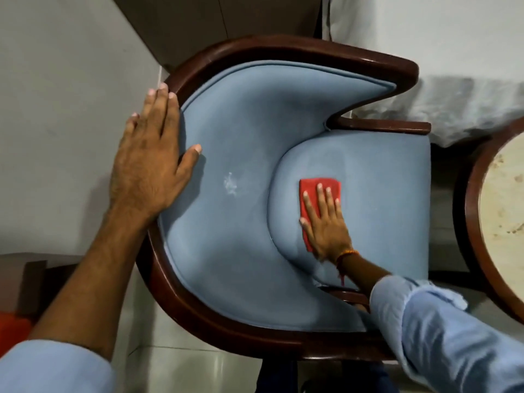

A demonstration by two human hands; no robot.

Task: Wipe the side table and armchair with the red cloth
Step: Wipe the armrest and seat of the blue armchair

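Note:
I look straight down on the armchair (pixel 243 154), blue upholstery in a dark wooden frame. My right hand (pixel 326 222) lies flat, fingers spread, pressing the red cloth (pixel 317 185) onto the blue seat cushion near its inner curve. My left hand (pixel 150 165) rests flat on the top of the backrest at the left, fingers over the wooden rim, thumb on the fabric. A whitish smudge (pixel 231 184) marks the inner backrest between my hands. The round side table (pixel 470 211), light top with a dark wooden rim, shows at the right edge.
A white bed sheet (pixel 453 103) hangs beyond the chair at the top right. Grey wall and dark wooden panel lie at the left and top. A brown box with something orange (pixel 14 324) sits at the lower left. Pale floor tiles show below the chair.

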